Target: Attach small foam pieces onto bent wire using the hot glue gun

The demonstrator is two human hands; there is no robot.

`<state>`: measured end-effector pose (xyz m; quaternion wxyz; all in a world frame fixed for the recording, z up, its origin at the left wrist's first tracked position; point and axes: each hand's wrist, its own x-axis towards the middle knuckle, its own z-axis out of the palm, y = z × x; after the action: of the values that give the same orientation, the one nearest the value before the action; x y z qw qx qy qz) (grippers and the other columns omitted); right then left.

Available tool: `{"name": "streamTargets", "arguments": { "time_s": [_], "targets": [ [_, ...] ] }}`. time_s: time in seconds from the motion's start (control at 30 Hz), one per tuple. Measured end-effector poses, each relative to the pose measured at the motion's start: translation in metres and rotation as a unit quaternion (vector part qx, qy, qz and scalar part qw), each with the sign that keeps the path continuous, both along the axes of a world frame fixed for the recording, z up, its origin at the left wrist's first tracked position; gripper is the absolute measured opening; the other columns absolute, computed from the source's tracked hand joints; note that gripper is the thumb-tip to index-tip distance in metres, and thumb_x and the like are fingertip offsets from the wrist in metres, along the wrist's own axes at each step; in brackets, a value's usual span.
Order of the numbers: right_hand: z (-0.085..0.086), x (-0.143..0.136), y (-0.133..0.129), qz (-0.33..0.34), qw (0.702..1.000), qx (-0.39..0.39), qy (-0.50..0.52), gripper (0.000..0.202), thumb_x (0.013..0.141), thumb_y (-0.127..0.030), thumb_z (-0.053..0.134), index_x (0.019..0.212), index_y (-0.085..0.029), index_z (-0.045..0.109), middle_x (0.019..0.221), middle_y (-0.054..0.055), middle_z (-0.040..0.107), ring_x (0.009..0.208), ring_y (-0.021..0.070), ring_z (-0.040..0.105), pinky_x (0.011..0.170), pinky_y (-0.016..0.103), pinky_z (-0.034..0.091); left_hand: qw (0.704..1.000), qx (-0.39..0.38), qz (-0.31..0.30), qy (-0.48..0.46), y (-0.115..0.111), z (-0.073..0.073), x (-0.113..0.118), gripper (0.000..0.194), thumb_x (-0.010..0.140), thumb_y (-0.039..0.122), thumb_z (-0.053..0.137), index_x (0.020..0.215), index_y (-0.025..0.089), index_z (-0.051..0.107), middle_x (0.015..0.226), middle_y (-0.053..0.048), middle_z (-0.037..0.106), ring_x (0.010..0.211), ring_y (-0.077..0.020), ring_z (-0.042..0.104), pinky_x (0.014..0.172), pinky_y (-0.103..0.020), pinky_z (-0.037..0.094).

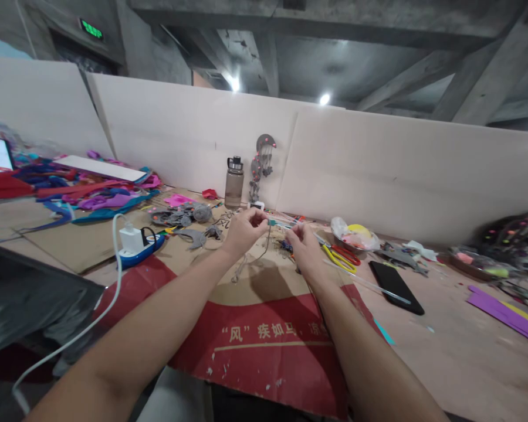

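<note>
My left hand [247, 230] is raised over the cardboard, thumb and fingers pinched at a small teal piece [272, 223]. A thin grey cord [266, 247] hangs from there toward the cardboard. Facing it, my right hand [304, 246] has its fingertips closed together; what they hold, if anything, is too small to make out. Small dark pieces [284, 246] lie beneath, between the hands. Yellow-handled scissors [339, 259] and a clear thin rod [378, 288] are just right of my right hand. Grey felt-like cutouts [192, 237] lie left of my left hand.
A water bottle [233, 184] stands at the back beside a hanging grey ornament [264, 158]. A blue power strip [141, 253] with a white cable is at left. To the right are a bowl [354, 237], a black phone [395, 287] and purple strips [506, 316].
</note>
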<state>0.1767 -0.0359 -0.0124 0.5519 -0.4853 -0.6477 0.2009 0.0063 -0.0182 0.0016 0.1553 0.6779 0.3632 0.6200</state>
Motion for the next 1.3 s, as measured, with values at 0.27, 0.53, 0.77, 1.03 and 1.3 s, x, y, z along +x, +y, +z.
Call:
{"name": "streamTargets", "arguments": {
  "time_s": [0.27,0.53,0.77,1.03,1.3],
  "targets": [
    [0.005,-0.035,-0.021,0.185,0.919,-0.114,0.328,0.046,0.066,-0.035,0.073,0.093,-0.025,0.036,0.077,-0.007,0.063,0.057,0.0102,0.061,0.070,0.033,0.054,0.993,0.077,0.042,0.077,-0.009,0.002,0.004,0.007,0.078,0.017,0.057,0.078,0.017,0.065,0.077,-0.002,0.064,0.067,-0.0116,0.058,0.066,-0.023,0.046],
    [0.006,-0.033,-0.022,0.074,0.973,-0.065,0.210,0.033,0.071,-0.037,0.066,0.091,-0.023,0.045,0.063,-0.009,0.048,0.051,0.0089,0.045,0.048,0.022,0.039,0.994,0.060,0.057,0.072,-0.007,-0.003,0.007,0.007,0.077,0.020,0.058,0.078,0.017,0.064,0.073,-0.001,0.065,0.065,-0.0119,0.058,0.065,-0.024,0.046],
    [0.017,-0.028,-0.030,0.023,0.990,0.010,0.136,0.017,0.075,-0.035,0.060,0.078,-0.018,0.060,0.058,-0.008,0.036,0.055,0.0094,0.033,0.051,0.023,0.028,0.994,-0.076,-0.067,-0.046,-0.018,0.002,0.016,0.013,0.076,0.028,0.062,0.075,0.015,0.062,0.064,0.000,0.063,0.054,-0.0109,0.059,0.053,-0.022,0.047],
    [0.019,-0.029,-0.030,0.012,0.990,-0.005,0.141,0.021,0.075,-0.038,0.060,0.075,-0.017,0.060,0.058,-0.006,0.045,0.053,0.0093,0.034,0.049,0.024,0.026,0.980,-0.118,-0.118,-0.108,-0.023,0.006,0.019,0.013,0.073,0.028,0.065,0.072,0.015,0.060,0.063,0.000,0.061,0.056,-0.0114,0.060,0.055,-0.024,0.052],
    [0.016,-0.027,-0.028,-0.015,0.993,-0.001,0.118,0.023,0.076,-0.040,0.059,0.073,-0.017,0.060,0.058,-0.004,0.050,0.053,0.0102,0.037,0.051,0.024,0.029,0.973,-0.122,-0.154,-0.120,-0.021,0.002,0.020,0.013,0.074,0.027,0.064,0.072,0.015,0.059,0.059,0.001,0.060,0.054,-0.0108,0.057,0.054,-0.025,0.052]
  ]
}}
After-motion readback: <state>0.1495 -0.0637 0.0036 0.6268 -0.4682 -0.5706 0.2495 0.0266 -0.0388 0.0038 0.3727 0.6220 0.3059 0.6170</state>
